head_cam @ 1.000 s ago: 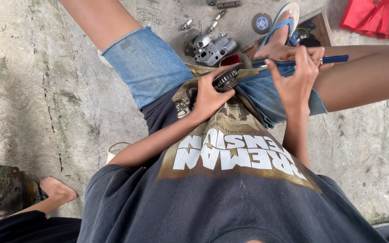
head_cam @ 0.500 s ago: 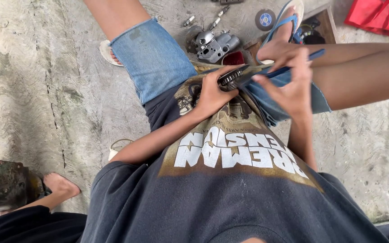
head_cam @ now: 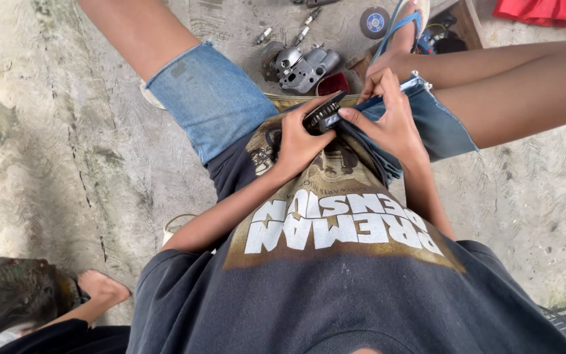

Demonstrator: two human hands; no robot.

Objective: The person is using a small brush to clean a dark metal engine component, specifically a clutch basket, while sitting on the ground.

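Concrete floor (head_cam: 54,131) fills the frame w/ grey engine casting (head_cam: 304,67) at top centre. Left hand (head_cam: 299,139) clamps a dark toothed gear (head_cam: 322,113) at centre; right hand (head_cam: 391,121) pinches its other side. Prob risk: greasy grip slips, gear drops off lap.

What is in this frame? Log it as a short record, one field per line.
setting: rough concrete floor, person seated
left hand: grips a dark toothed gear part
right hand: fingers on the same part, over the lap
floor ahead: grey metal engine part, round disc, red cloth
lower left: another person's foot
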